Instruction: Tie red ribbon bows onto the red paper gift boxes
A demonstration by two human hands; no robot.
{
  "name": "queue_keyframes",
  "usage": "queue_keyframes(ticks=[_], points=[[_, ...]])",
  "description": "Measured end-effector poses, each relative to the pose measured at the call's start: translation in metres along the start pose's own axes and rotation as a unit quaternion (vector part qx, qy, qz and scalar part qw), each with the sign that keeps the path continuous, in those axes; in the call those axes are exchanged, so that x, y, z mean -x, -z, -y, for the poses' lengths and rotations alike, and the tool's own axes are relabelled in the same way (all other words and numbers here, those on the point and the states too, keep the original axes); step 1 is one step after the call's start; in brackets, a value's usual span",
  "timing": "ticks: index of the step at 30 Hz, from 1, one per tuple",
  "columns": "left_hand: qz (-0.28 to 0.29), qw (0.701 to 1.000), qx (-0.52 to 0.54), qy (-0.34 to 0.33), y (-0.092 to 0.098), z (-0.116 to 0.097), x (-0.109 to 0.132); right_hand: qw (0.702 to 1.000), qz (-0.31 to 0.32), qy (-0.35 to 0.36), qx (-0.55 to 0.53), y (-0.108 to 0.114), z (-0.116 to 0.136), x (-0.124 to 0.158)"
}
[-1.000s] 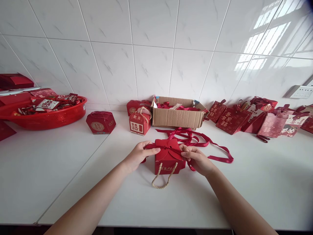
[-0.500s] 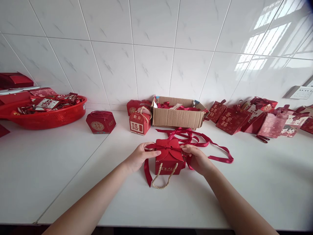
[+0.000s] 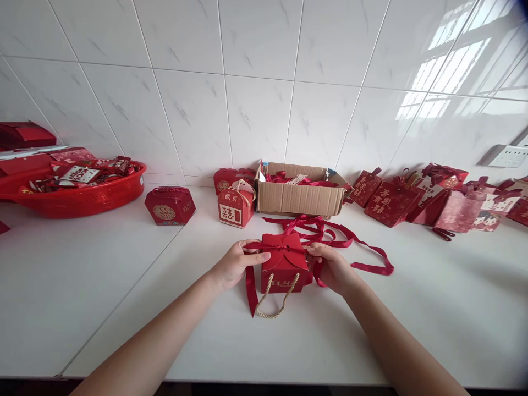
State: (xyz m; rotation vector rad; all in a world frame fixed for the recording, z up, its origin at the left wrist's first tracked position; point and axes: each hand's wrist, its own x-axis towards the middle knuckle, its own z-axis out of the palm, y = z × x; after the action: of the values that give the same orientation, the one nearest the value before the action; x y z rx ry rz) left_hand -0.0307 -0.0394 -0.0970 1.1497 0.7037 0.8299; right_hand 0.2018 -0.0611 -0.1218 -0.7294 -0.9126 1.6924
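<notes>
A red gift box (image 3: pixel 284 279) with gold lettering stands upright in front of me, its curved top flaps folded over. A gold rope handle (image 3: pixel 275 315) hangs down its near side. Dark red ribbon (image 3: pixel 251 294) crosses the box's top, with one end hanging at the left. My left hand (image 3: pixel 236 264) pinches the ribbon at the left top edge, thumb resting against the box. My right hand (image 3: pixel 332 268) pinches the ribbon at the right side. Behind the box, a long loose length of ribbon (image 3: pixel 373 268) lies in loops on the white table.
A cardboard box (image 3: pixel 299 199) holding red ribbon stands by the tiled wall. Left of it are small red gift boxes (image 3: pixel 236 209), another red box (image 3: pixel 170 206) and a red plastic basket (image 3: pixel 88 202) of wrapped packets. Several red gift bags (image 3: pixel 394 203) lean together at the right.
The gift box has shifted very slightly to the left. Both hands keep nearly the same place on the ribbon.
</notes>
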Motion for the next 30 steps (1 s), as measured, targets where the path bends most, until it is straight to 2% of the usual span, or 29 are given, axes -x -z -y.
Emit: queue_keyframes(ticks=[14,20,25,30], points=[[-0.001,0.999,0.043,0.02,0.0012,-0.0001,-0.0016,1.0,-0.006,-0.005,-0.02,-0.0016,0.0011,0.0008],[-0.034,0.998,0.048,0.026,0.0016,0.0005,-0.0023,1.0,-0.019,-0.005,-0.02,-0.0036,0.0004,0.0013],[-0.073,0.997,0.01,0.003,0.0069,0.0014,-0.0041,1.0,-0.006,0.018,0.009,-0.0027,0.0008,0.0021],[-0.037,0.997,-0.065,-0.013,0.0083,-0.002,-0.0029,0.999,-0.009,0.023,0.037,-0.0025,0.0032,0.0038]])
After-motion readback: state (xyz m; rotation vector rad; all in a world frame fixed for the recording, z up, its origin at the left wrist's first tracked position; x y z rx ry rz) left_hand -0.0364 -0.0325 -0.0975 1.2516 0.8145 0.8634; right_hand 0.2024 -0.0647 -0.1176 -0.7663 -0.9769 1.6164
